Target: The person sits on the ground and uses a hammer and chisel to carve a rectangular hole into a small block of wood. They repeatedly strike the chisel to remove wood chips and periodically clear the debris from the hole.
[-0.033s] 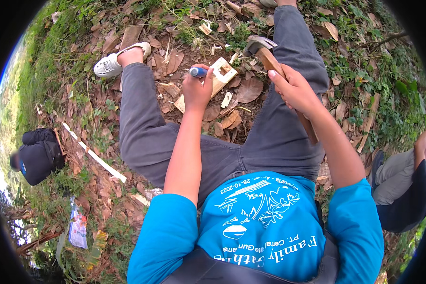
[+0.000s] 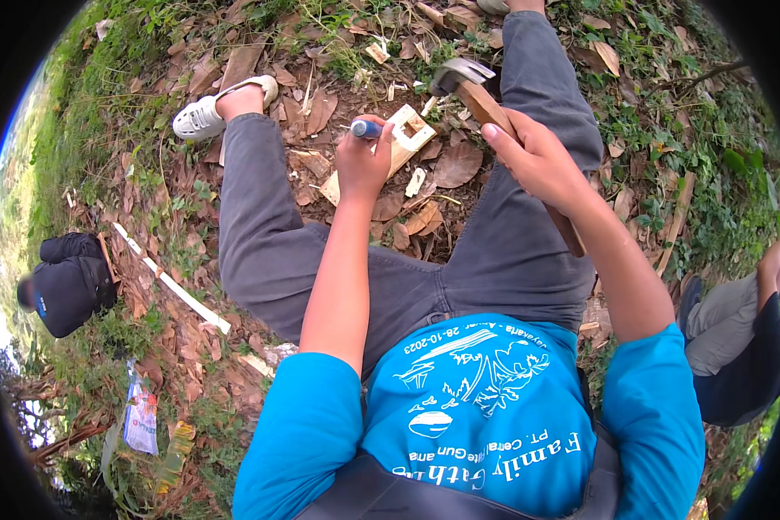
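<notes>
- The left hand (image 2: 360,166) gripped a blue-handled tool (image 2: 367,129), its fingers curled round the handle and the thumb closed against it from the right, with the butt end sticking up above the fist
- Its lower end was hidden by that hand, so I could not tell whether it touched the wood
- A pale board (image 2: 399,158) lay on the ground between the spread legs, under and just beside the left hand, slanting from lower left to upper right, a squarish hole cut near its upper right end
- The right hand (image 2: 542,165) was closed round the wooden handle of a claw hammer (image 2: 485,106), the thumb laid along the wood; the other fingers were mostly hidden beneath, and I could not tell how tightly they pressed
- The hammer was held tilted, its metal head up and to the left, well apart from the tool, its handle end out over the right thigh
- Wood chips (image 2: 415,182) and brown leaves (image 2: 458,165) were scattered near the board
- A blue shirt (image 2: 494,407) and grey trousers (image 2: 260,195) clothed the worker, a light shoe (image 2: 199,120) on the left foot
- Off left lay a long pale strip (image 2: 180,290), near a person (image 2: 69,295) in dark clothes; another person (image 2: 726,334) showed at the right rim, partly cut off
</notes>
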Available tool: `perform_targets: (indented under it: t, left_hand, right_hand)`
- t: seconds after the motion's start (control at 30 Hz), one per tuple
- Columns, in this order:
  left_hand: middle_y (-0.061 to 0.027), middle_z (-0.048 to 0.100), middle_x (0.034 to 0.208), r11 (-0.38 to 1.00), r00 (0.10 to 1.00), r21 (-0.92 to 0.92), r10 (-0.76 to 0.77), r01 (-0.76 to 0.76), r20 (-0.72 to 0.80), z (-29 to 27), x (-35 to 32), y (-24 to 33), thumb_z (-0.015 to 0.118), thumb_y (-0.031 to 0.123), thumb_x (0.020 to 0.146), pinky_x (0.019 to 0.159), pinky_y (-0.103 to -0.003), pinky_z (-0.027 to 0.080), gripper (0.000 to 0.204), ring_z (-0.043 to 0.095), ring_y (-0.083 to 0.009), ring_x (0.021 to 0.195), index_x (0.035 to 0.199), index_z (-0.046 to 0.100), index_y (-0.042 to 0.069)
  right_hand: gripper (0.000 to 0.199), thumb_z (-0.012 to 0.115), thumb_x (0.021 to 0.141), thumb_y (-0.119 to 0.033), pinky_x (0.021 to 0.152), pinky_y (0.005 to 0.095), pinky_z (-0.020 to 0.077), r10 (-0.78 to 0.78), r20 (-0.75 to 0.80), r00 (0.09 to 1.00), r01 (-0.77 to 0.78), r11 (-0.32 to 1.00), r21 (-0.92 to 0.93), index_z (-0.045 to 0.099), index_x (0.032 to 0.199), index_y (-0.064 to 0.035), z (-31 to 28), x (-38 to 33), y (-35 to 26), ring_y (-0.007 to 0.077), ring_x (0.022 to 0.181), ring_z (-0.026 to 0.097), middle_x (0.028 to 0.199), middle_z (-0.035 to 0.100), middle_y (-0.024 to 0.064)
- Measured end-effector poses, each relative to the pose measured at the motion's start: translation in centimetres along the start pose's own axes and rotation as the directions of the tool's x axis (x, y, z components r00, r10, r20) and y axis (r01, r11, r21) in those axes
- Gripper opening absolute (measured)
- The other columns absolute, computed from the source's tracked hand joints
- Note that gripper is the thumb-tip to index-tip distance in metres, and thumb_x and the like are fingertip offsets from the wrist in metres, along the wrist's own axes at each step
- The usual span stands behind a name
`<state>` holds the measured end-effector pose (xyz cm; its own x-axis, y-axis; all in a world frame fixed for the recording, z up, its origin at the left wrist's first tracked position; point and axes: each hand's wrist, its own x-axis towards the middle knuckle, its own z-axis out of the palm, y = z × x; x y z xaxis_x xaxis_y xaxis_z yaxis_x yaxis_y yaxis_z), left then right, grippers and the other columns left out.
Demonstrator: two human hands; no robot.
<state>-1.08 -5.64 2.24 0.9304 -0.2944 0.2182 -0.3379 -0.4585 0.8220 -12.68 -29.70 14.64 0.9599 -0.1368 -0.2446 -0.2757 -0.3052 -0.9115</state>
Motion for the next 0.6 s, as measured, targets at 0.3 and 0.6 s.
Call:
perform_targets:
  t: [0.3,0.6]
  left_hand:
    - [-0.0143,0.072,0.085,0.986,0.991,0.105,0.133,-0.133,0.007,0.0,0.1,-0.4,0.074,0.021,0.094,0.071,-0.046,0.054,0.018,0.071,-0.0376,0.08,0.098,0.063,0.008]
    - [-0.0157,0.071,0.088,0.994,0.995,0.057,0.089,-0.091,0.033,-0.2,-0.2,-0.1,0.072,0.018,0.094,0.073,-0.045,0.055,0.017,0.07,-0.0396,0.083,0.098,0.06,0.006]
  right_hand:
    - [0.04,0.063,0.103,-0.015,0.074,0.0332,0.0518,-0.519,0.112,0.848,0.529,0.842,-0.102,0.05,0.137,0.0013,3.4,0.8,-11.5,0.0217,0.079,0.067,0.09,0.068,0.0153]
    - [0.033,0.062,0.102,-0.013,0.066,0.0318,0.0483,-0.421,0.049,0.906,0.424,0.901,-0.094,0.056,0.131,0.0002,4.1,-0.8,-12.4,0.0117,0.073,0.055,0.083,0.063,0.0112]
